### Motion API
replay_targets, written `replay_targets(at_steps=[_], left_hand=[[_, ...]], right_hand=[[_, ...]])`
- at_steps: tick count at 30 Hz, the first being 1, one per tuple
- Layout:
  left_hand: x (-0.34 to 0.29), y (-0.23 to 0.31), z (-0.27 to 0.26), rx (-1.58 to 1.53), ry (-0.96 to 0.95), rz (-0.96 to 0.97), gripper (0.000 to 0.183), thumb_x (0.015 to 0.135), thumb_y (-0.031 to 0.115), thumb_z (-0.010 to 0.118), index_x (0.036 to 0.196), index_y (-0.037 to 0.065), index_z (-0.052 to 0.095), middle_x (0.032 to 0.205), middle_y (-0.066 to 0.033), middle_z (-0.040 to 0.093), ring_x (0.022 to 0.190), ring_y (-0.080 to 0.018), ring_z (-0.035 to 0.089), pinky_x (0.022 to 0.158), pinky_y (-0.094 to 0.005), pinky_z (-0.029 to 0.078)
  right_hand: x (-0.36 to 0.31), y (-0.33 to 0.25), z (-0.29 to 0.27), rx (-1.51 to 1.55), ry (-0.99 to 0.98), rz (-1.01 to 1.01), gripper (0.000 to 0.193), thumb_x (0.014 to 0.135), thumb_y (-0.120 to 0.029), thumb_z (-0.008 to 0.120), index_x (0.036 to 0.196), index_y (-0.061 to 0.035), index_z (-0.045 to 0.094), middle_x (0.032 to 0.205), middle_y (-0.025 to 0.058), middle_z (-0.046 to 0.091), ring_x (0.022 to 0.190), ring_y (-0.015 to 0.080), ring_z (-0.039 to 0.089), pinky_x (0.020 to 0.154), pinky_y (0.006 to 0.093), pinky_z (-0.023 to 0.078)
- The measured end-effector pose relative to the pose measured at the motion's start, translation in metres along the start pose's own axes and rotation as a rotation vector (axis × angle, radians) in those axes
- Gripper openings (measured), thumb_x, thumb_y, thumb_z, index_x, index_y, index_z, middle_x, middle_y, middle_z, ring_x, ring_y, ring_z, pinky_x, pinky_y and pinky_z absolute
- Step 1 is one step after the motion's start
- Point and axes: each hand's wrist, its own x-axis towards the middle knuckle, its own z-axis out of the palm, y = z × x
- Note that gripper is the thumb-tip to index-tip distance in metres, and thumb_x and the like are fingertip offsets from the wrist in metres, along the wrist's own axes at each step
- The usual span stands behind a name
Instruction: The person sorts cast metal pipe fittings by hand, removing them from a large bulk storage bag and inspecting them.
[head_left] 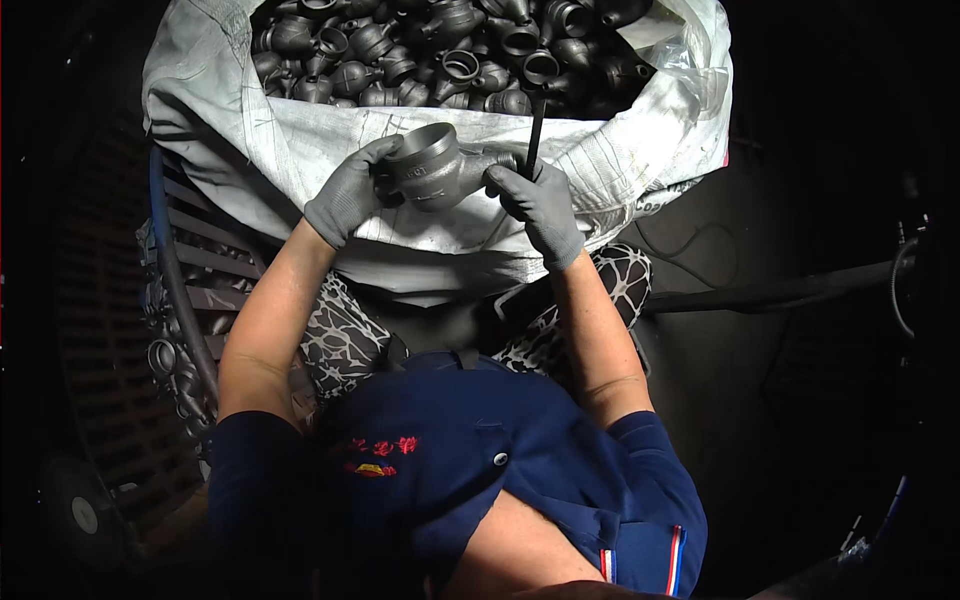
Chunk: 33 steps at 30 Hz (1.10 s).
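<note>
A dark grey cast metal pipe fitting [425, 178] is held up before the white bag, its wide round mouth tilted upward. My left hand [345, 192], in a grey glove, is closed on its left side, with the thumb near the rim. A narrower neck points right from the fitting. Beside that neck is my gloved right hand [543, 208], closed around a thin black rod [537, 135] that stands nearly upright. Its fingertips are close to the neck; whether they touch it I cannot tell.
Behind my hands stands a large white woven bag [420, 245], its top folded open, holding several similar castings [375, 45]. On the left is a slatted metal crate [215, 265] with more metal parts [165, 355]. A dark bar [770, 297] and a thin cable [700, 235] lie to the right.
</note>
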Motion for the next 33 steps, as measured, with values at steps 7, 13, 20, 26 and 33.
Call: replay_targets(at_steps=[7, 13, 20, 26, 33], left_hand=[[-0.044, -0.012, -0.005, 0.251, -0.015, 0.344, 0.029, 0.092, 0.013, 0.050, 0.115, -0.004, 0.055, 0.098, -0.0106, 0.063, 0.083, -0.0151, 0.062, 0.068, -0.0268, 0.054], [-0.061, -0.024, 0.021, 0.019, -0.032, 0.337, 0.032, 0.091, 0.008, 0.049, 0.120, -0.007, 0.047, 0.100, -0.0200, 0.061, 0.089, -0.0244, 0.065, 0.068, -0.0299, 0.057], [-0.070, -0.030, 0.025, -0.023, -0.026, 0.469, 0.035, 0.087, -0.001, 0.052, 0.121, -0.007, 0.047, 0.107, -0.0215, 0.060, 0.089, -0.0218, 0.064, 0.079, -0.0290, 0.054], [-0.072, -0.050, 0.031, 0.138, 0.006, 0.570, 0.044, 0.088, 0.005, 0.054, 0.128, -0.006, 0.043, 0.113, -0.0163, 0.058, 0.095, -0.0159, 0.058, 0.086, -0.0277, 0.046], [-0.048, -0.081, 0.005, -0.167, 0.127, 0.425, 0.027, 0.095, 0.020, 0.050, 0.102, -0.004, 0.060, 0.129, -0.0112, 0.049, 0.120, -0.0204, 0.046, 0.105, -0.0338, 0.035]], right_hand=[[-0.044, 0.035, -0.002, 0.087, -0.055, 0.065, 0.038, 0.081, -0.005, 0.066, 0.117, 0.0031, 0.058, 0.089, 0.0034, 0.066, 0.074, 0.0049, 0.059, 0.064, 0.0189, 0.047], [-0.060, 0.049, -0.004, 0.139, -0.029, 0.106, 0.045, 0.082, -0.002, 0.064, 0.124, 0.0052, 0.052, 0.095, 0.0071, 0.067, 0.081, 0.0085, 0.062, 0.071, 0.0191, 0.049], [-0.071, 0.058, 0.004, 0.254, -0.089, 0.105, 0.047, 0.081, 0.001, 0.062, 0.126, 0.0055, 0.048, 0.101, 0.0096, 0.066, 0.080, 0.0088, 0.061, 0.069, 0.0192, 0.049], [-0.083, 0.069, 0.010, 0.640, -0.217, 0.382, 0.040, 0.086, -0.012, 0.058, 0.122, 0.0001, 0.046, 0.087, 0.0064, 0.062, 0.050, 0.0019, 0.034, 0.045, 0.0150, 0.028], [-0.081, 0.075, 0.010, 0.243, -0.183, 0.359, 0.033, 0.089, -0.017, 0.059, 0.116, 0.0019, 0.056, 0.087, 0.0062, 0.065, 0.059, 0.0030, 0.047, 0.052, 0.0166, 0.038]])
